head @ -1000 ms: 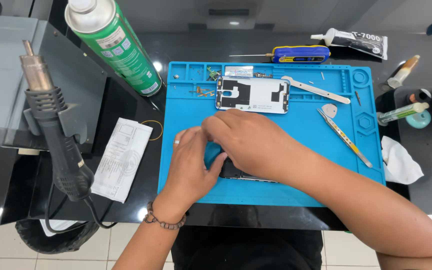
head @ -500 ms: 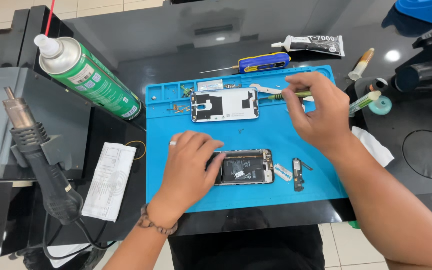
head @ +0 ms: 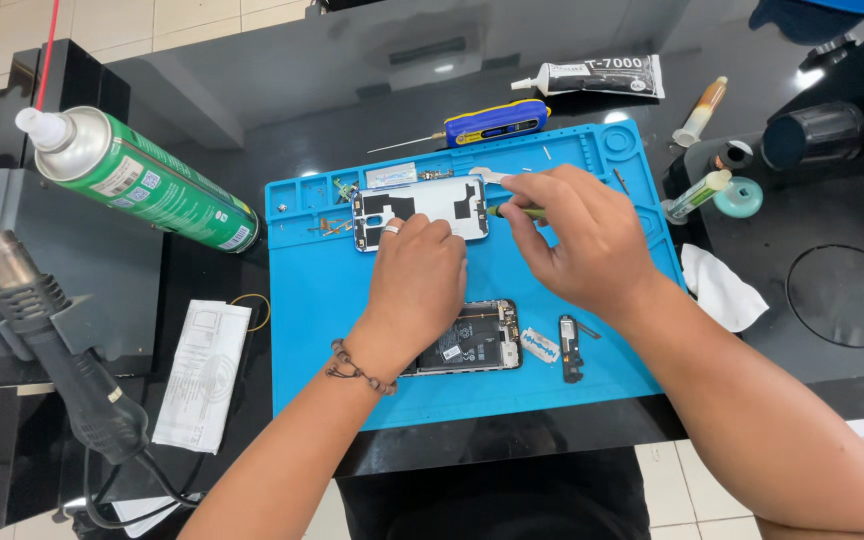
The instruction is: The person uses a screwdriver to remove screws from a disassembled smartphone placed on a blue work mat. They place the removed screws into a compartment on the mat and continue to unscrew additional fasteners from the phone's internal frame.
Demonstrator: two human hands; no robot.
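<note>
On the bright blue silicone repair mat [head: 592, 395], a white rectangular phone back plate with dark cut-outs [head: 430, 205] is being worked on near the mat's far edge. The left hand [head: 417, 280] is laid with its fingertips on the near edge of this plate, pressing it flat rather than gripping it; the fingers are curled together and a ring is seen on one of them. The right hand [head: 577, 235] is closed in a pinch on a thin green-handled tool [head: 512, 211], whose tip is directed at the plate's right side; the tip itself is hidden by the fingers. The step in hand is judged to be fine work on the plate's right edge, with the plate steadied by the other hand. A steady hold and a small, precise placing of the tool tip would be called for next. Nearer the body, the opened phone body with exposed dark battery and boards [head: 472, 340] lies untouched, with a small black oblong module [head: 571, 345] just beside it. A green spray can [head: 142, 185] and a grey heat gun [head: 62, 345] are kept well apart, off the mat.
</note>
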